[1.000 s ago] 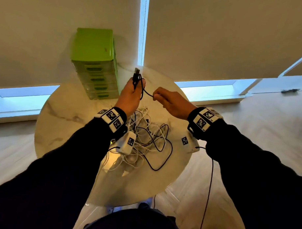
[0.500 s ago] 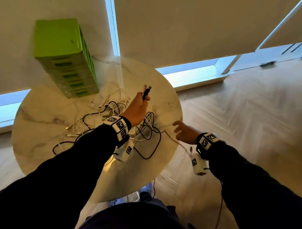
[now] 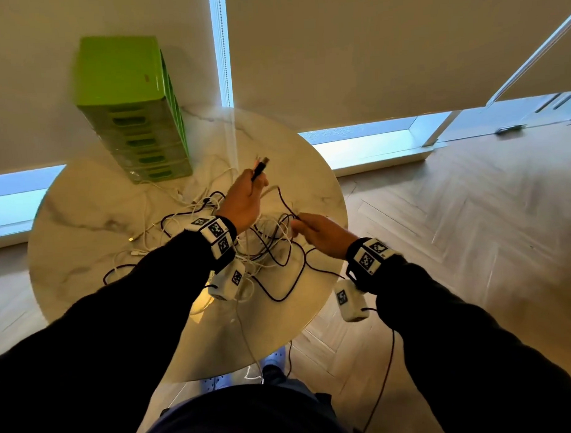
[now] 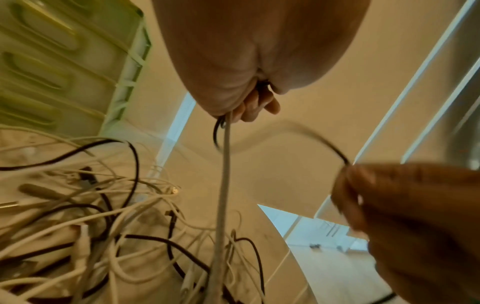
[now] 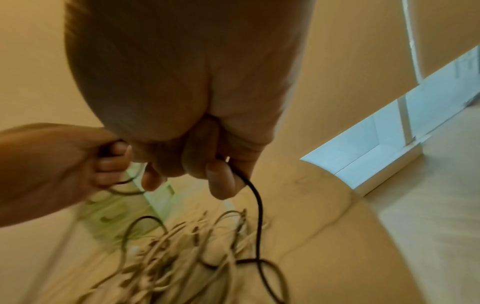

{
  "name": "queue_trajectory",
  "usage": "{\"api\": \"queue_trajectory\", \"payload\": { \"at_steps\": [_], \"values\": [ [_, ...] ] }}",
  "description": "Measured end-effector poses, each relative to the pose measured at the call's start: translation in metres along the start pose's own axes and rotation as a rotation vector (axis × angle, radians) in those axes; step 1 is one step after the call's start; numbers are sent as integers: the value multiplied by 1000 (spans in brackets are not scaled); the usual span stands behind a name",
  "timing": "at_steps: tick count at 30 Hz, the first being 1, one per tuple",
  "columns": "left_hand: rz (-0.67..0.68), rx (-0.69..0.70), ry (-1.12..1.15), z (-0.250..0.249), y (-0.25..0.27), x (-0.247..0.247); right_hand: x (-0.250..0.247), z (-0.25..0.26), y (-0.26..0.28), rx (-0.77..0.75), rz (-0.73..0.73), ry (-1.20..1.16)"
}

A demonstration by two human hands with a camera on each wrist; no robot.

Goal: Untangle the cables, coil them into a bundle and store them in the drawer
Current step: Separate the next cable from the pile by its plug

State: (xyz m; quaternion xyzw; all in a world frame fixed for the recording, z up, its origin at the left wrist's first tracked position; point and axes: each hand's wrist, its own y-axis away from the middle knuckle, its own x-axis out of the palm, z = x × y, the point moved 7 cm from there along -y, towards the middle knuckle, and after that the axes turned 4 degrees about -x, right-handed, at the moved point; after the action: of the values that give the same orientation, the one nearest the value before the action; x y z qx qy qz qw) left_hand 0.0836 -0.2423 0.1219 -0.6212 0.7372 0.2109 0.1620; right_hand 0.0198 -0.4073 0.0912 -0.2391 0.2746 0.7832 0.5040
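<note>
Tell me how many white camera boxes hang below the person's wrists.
2. One white camera box hangs below the left wrist, above the cable tangle on the table; the other hangs below the right wrist, at the table's edge. Neither is hidden.

Cool daylight enters through strips beneath the drawn blinds (image 3: 336, 52) beyond both hands, while a warm cast tints the desk (image 3: 83, 207), which carries a bright glare patch under the left hand (image 3: 241, 201). Sleeves read nearly black. Wide-angle bending curves the edges. Wrist views are soft, with motion blur smearing the right hand (image 4: 405, 205) and the cables (image 5: 168, 246).
</note>
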Motion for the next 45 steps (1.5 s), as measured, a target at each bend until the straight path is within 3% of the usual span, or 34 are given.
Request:
{"api": "queue_trajectory", "payload": {
  "at_steps": [3,5,9,12,14,18,23,26,27,30,32,35,37,40,41,43,45],
  "values": [
    [-61,-59,162,14,-3,-21,0,-52,11,259,143,19],
    [-64,-124,328,21,-3,-24,5,-62,13,334,271,119],
    [17,-176,545,15,-1,-14,10,-5,-19,167,191,21],
    [67,-168,554,13,-1,-11,11,37,-45,65,86,182],
    [97,-148,523,12,-1,-12,5,45,-50,53,-10,142],
    [82,-135,513,13,-1,-21,-4,13,-32,60,63,218],
    [178,-116,479,5,3,2,-16,-58,21,407,342,509],
    [259,-84,364,-15,13,29,-21,-71,44,657,312,349],
    [283,-71,345,-21,15,37,-20,-69,45,672,301,310],
    [364,-40,340,-35,17,57,-18,-46,30,438,239,269],
    [391,-29,325,-41,19,63,-5,-19,22,289,236,53],
    [387,-44,293,-41,16,67,10,11,19,201,299,-75],
    [349,-52,265,-38,11,63,4,18,21,185,258,-67],
    [283,-55,188,-33,5,62,-20,1,34,298,195,159],
    [255,-67,169,-32,4,61,-25,-15,40,369,240,258],
    [205,-84,186,-33,3,60,-31,-49,63,628,338,220],
    [217,-127,347,-36,3,62,-28,-74,83,774,445,205]
  ]
}}
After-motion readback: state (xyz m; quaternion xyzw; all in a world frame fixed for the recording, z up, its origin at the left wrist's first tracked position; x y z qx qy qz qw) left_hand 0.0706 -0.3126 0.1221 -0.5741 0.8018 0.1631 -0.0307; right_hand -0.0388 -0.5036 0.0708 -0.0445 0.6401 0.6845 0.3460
